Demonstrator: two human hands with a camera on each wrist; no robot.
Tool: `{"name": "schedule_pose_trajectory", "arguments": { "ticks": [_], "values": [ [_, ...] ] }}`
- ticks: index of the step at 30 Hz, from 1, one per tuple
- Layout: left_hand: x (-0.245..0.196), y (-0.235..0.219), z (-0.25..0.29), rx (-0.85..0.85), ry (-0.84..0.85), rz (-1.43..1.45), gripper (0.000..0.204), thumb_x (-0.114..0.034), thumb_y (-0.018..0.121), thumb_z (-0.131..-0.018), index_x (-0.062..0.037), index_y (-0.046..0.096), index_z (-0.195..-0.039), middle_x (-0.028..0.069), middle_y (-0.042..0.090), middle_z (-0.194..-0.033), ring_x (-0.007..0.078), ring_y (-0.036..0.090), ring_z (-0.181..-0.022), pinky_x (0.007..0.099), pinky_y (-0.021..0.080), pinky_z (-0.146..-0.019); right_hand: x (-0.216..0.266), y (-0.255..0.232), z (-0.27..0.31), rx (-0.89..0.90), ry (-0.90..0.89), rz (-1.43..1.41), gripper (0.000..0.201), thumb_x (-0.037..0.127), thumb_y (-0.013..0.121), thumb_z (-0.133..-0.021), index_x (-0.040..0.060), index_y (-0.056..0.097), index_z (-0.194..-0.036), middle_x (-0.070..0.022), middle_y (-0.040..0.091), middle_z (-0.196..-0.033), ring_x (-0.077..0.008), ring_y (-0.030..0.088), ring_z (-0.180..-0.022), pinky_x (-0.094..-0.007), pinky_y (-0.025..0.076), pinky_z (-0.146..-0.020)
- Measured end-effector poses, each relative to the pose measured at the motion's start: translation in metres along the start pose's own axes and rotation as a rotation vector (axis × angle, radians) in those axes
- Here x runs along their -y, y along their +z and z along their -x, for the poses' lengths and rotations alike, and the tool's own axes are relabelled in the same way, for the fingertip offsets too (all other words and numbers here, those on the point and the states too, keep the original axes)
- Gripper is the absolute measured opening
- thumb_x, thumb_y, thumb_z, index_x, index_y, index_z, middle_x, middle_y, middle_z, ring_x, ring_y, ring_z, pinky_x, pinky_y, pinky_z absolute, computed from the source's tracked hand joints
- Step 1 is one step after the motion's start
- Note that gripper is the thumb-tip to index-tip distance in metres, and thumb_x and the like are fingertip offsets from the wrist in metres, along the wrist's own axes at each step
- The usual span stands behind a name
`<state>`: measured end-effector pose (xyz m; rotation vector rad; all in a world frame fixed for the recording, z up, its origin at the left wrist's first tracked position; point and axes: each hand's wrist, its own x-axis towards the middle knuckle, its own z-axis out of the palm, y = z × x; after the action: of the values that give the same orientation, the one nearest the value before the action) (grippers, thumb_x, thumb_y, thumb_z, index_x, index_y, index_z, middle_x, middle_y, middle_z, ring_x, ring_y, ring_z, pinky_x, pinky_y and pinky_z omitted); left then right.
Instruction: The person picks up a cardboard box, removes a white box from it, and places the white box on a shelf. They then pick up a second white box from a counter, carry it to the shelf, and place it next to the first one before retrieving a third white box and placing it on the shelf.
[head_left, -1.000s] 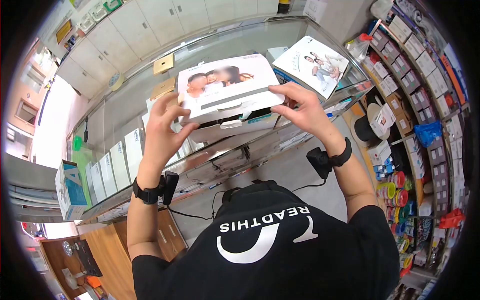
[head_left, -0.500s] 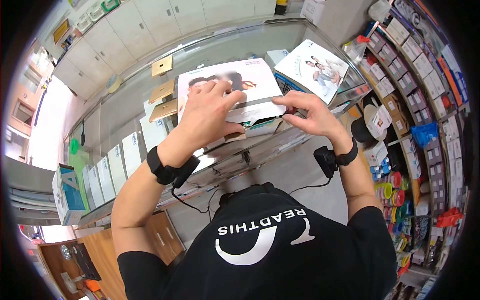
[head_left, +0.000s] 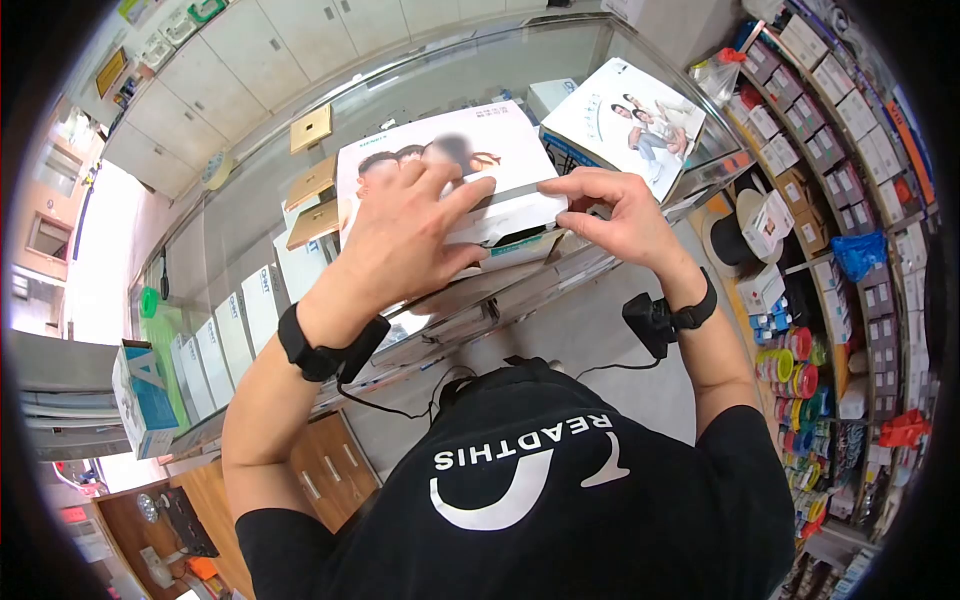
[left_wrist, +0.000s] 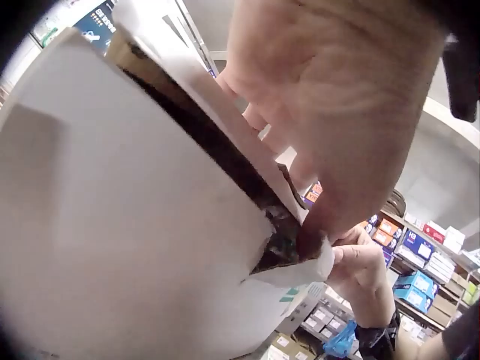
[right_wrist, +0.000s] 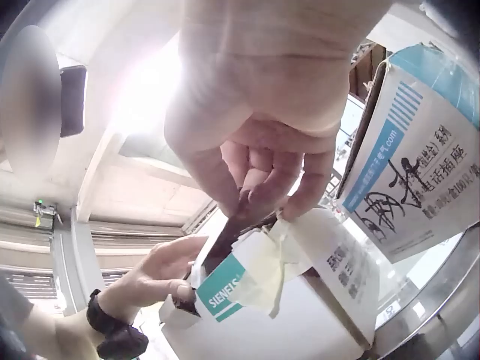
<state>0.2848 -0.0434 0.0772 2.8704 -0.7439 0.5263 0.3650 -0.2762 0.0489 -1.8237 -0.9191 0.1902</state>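
Note:
A white cardboard box (head_left: pixel 521 158) with a family photo on its lid lies on the glass counter. My left hand (head_left: pixel 402 222) rests over the lid, fingers on the photo and thumb at the front edge. In the left wrist view that thumb dips into the dark gap beside a torn white flap (left_wrist: pixel 298 274). My right hand (head_left: pixel 622 218) pinches the lid's front right corner between thumb and fingers. The right wrist view shows its fingertips at the lid edge, above a loose strip of tape (right_wrist: pixel 264 279) on the printed front wall.
Another photo-lidded box (head_left: pixel 628 125) stands to the right. Gold plates (head_left: pixel 312 128) lie left of the box I hold, and a row of white boxes (head_left: pixel 228 322) runs along the counter (head_left: pixel 215 262). Packed shelves (head_left: pixel 800 205) rise at the right.
My left hand has moved from the box's front left corner to the right, over the lid. The lid's front edge has come down. My right hand stays at the right corner.

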Motion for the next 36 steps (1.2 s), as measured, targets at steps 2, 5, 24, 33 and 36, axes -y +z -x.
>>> {"name": "schedule_pose_trajectory", "arguments": {
  "ticks": [2, 5, 24, 33, 36],
  "values": [
    [0.004, -0.004, -0.001, 0.061, -0.001, 0.024, 0.062, -0.021, 0.073, -0.062, -0.0127, 0.051, -0.119, 0.0074, 0.052, -0.105, 0.0271, 0.049, -0.098, 0.0395, 0.039, -0.082, 0.001, 0.000, 0.000, -0.007, 0.021, -0.017, 0.031, 0.002, 0.062, -0.073, 0.0048, 0.064, -0.104, -0.0044, 0.061, -0.079, -0.0090, 0.055, -0.070, -0.0222, 0.046, -0.066],
    [-0.002, -0.001, 0.002, 0.033, 0.041, -0.058, 0.065, -0.020, 0.073, -0.062, -0.0123, 0.049, -0.123, 0.0078, 0.052, -0.114, 0.0282, 0.048, -0.101, 0.0403, 0.039, -0.086, 0.003, -0.001, 0.001, -0.007, 0.058, -0.047, 0.031, 0.002, 0.062, -0.073, 0.0046, 0.064, -0.104, -0.0045, 0.062, -0.080, -0.0086, 0.056, -0.070, -0.0223, 0.047, -0.068],
    [0.001, -0.003, -0.005, 0.118, 0.066, -0.043, 0.074, -0.018, 0.079, -0.054, -0.0115, 0.049, -0.122, 0.0064, 0.050, -0.121, 0.0286, 0.048, -0.108, 0.0397, 0.040, -0.089, -0.001, -0.001, -0.001, 0.018, 0.085, -0.180, 0.032, -0.002, 0.063, -0.072, 0.0022, 0.064, -0.104, -0.0012, 0.060, -0.080, -0.0060, 0.052, -0.070, -0.0201, 0.045, -0.066],
    [-0.008, 0.003, -0.001, 0.055, 0.001, -0.050, 0.067, -0.019, 0.072, -0.060, -0.0143, 0.048, -0.122, 0.0075, 0.049, -0.119, 0.0296, 0.046, -0.107, 0.0438, 0.038, -0.088, -0.001, -0.004, -0.004, 0.081, 0.070, -0.144, 0.033, 0.002, 0.062, -0.072, 0.0031, 0.063, -0.105, -0.0044, 0.064, -0.081, -0.0084, 0.058, -0.072, -0.0227, 0.048, -0.069],
    [-0.008, 0.009, 0.000, 0.023, -0.030, -0.104, 0.070, -0.018, 0.072, -0.059, -0.0156, 0.047, -0.125, 0.0071, 0.048, -0.122, 0.0304, 0.043, -0.111, 0.0447, 0.035, -0.092, -0.003, -0.003, -0.003, 0.070, 0.081, -0.153, 0.033, 0.002, 0.062, -0.072, 0.0030, 0.063, -0.105, -0.0046, 0.064, -0.081, -0.0088, 0.058, -0.072, -0.0233, 0.048, -0.069]
  ]
}}
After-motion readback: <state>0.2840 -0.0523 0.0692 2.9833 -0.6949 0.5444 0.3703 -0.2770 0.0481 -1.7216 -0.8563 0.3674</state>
